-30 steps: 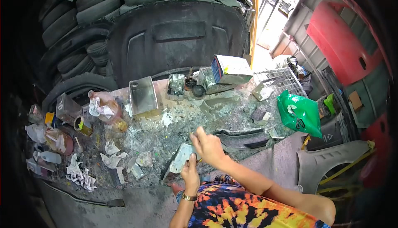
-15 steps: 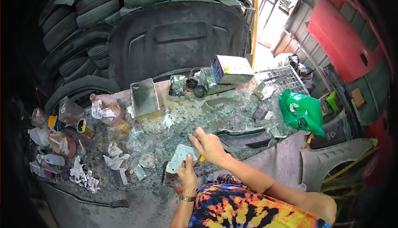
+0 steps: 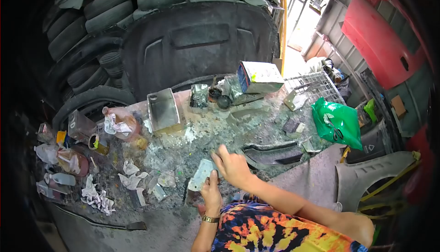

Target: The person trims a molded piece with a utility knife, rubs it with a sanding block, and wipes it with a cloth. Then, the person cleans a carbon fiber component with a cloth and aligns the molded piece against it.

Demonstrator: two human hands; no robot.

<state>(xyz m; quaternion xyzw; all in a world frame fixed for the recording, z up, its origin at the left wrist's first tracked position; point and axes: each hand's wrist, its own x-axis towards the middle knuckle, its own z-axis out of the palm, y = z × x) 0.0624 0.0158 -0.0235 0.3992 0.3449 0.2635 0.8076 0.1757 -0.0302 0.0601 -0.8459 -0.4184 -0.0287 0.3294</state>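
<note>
My left hand [image 3: 211, 196], with a watch at the wrist, holds a pale blue-grey flat plate [image 3: 200, 175] near the front edge of the bench. Its thumb lies on top of the plate; the other fingers are hidden beneath. Just right of the plate's upper edge is my right hand [image 3: 233, 166], its fingers closed together. Whatever sits between those fingertips is too small to make out. Beyond the right hand lies a long dark curved trim piece [image 3: 275, 153].
A metal tray [image 3: 165, 112], a box [image 3: 260, 77] and a green bag [image 3: 337, 122] stand on the messy bench. Crumpled paper [image 3: 97, 196] and bottles [image 3: 62, 178] are at the left. A black car hood [image 3: 199, 45] leans behind, near stacked tyres [image 3: 107, 4].
The whole view has shifted slightly, with things appearing a little further right. My right hand's fingertips have moved a little relative to the plate, which stays in my left hand.
</note>
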